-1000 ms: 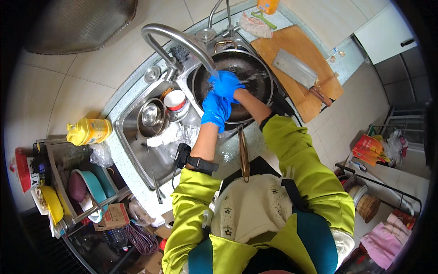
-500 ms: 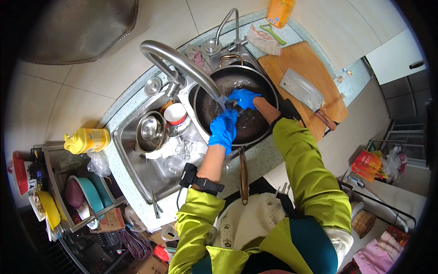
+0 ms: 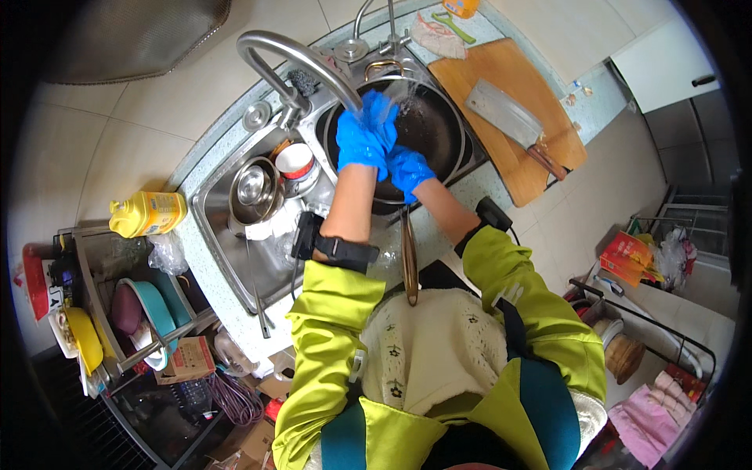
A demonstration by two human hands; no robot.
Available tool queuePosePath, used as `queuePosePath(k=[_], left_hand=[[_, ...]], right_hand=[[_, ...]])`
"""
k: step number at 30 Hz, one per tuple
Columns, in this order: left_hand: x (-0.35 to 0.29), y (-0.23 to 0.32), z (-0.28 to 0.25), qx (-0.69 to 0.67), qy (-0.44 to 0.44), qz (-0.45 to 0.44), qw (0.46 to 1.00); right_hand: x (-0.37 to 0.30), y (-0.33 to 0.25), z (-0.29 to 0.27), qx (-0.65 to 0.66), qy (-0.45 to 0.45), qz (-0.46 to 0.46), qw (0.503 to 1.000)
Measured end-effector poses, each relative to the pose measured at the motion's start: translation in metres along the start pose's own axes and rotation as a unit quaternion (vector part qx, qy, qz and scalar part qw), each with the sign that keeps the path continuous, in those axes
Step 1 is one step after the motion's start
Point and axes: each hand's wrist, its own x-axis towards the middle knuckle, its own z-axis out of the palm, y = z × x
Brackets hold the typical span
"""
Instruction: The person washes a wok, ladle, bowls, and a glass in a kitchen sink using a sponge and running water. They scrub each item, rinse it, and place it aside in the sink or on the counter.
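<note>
The person's two hands, in blue gloves, are over the dark pan [image 3: 439,129], which sits in the right-hand side of the sink with its long handle [image 3: 410,262] pointing back toward the person. The left hand [image 3: 365,135] is right under the mouth of the tap [image 3: 294,51]; the right hand [image 3: 409,170] is just beside it, nearer the pan's near rim. Both look bent, but whether either is closed on something cannot be told. Metal bowls [image 3: 252,186] and a red-and-white bowl [image 3: 295,160] stand in the left basin [image 3: 223,244]. To the right, a cleaver [image 3: 500,110] lies on a wooden board [image 3: 523,176]. A yellow jug [image 3: 157,214] lies at the tabletop's [image 3: 219,294] left end.
</note>
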Motion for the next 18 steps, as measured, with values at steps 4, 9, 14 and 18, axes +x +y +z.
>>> queuePosePath(k=[4, 9, 14, 18], left_hand=[[0.003, -0.001, 0.005, 0.3, -0.047, 0.061, 0.951], [-0.008, 0.023, -0.035, 0.666, -0.186, 0.154, 0.706], [-0.041, 0.063, -0.074, 0.715, -0.067, 0.288, 0.634], [-0.064, 0.07, -0.103, 0.597, 0.031, 0.106, 0.795]], right_hand=[[0.018, 0.005, -0.015, 0.2, 0.032, -0.088, 0.975], [0.041, -0.014, -0.028, 0.081, -0.009, -0.187, 0.979], [0.04, -0.078, -0.038, -0.167, -0.032, -0.352, 0.921], [0.035, -0.096, -0.055, 0.221, -0.181, -0.245, 0.926]])
